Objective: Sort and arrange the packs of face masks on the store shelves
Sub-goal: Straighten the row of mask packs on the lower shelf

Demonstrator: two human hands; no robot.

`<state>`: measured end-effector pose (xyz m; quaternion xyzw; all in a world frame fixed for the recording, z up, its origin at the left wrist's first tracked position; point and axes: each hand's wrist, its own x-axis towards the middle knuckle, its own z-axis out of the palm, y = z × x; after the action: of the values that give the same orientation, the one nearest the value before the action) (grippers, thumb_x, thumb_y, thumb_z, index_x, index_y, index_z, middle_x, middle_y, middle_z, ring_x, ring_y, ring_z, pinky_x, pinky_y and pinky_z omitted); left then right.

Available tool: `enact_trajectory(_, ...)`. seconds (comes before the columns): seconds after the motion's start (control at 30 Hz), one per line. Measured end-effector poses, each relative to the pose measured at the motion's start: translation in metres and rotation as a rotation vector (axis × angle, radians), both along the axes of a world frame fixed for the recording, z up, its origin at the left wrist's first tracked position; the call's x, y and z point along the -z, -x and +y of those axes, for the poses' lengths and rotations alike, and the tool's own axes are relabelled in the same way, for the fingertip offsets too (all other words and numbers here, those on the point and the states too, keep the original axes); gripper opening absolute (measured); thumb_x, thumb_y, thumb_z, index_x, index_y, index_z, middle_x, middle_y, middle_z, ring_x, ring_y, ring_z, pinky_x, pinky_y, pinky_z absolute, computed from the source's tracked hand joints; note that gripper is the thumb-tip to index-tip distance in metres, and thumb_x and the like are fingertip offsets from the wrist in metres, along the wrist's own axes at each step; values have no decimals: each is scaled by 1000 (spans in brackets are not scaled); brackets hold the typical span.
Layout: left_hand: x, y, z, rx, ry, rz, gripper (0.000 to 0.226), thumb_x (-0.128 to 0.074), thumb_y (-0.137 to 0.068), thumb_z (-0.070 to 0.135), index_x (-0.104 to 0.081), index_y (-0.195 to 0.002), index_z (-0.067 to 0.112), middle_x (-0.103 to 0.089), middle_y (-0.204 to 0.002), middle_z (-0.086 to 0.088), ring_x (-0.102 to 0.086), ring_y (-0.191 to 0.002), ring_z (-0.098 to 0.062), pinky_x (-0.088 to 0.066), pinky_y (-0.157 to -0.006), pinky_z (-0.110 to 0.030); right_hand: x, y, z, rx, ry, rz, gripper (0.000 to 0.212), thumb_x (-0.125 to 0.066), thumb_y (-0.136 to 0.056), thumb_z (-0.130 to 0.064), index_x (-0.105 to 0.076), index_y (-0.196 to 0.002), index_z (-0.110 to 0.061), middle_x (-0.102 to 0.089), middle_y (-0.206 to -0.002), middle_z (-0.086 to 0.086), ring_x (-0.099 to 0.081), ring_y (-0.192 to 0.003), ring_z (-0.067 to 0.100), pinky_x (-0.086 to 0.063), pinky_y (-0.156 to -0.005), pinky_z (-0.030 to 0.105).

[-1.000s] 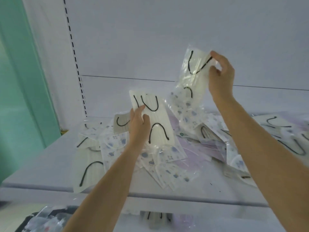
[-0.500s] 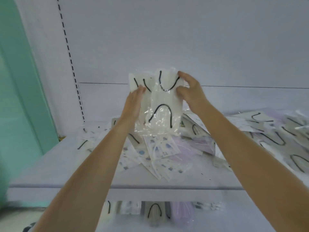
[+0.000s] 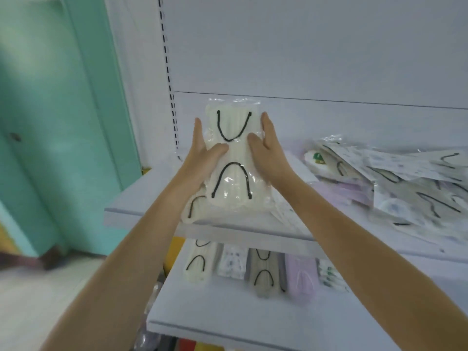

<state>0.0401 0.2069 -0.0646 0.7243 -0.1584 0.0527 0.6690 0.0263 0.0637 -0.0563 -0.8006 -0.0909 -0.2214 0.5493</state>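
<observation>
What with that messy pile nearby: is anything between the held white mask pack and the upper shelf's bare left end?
Nothing visible. The left hand and right hand hold the white mask pack above the upper shelf; a second white pack shows under the left wrist, held or lying, unclear. The loose pile lies further right.

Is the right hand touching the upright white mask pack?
Touching. The head view shows the right hand with its thumb lying on the front of the white mask pack, fingers along its right edge.
</observation>
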Motion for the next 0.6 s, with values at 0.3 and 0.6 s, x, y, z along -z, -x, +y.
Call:
enact_trajectory(0.3, 72, 108, 68, 158, -142, -42, 92, -68, -85, 13, -5, -151, 25, -13, -157, 8, -26, -140, -13, -28, -114, -39, 94, 101, 49, -69, 92, -255, 59, -35, -95, -12, -4, -144, -15, -16, -145, -11, -27, -136, 16, -21, -116, 31)
enact_trajectory(0.6, 207, 142, 49, 334, -252, 357, 87, -64, -88, 17, -3, -150, 25, -18, -143, 22, -17, -133, -1, -23, -106, -17, 248, 175, 37, 54, 9, 239, 71, -46, -89, -37, 1, -141, -48, -32, -140, -2, -43, -117, 16, -39, -103, 42)
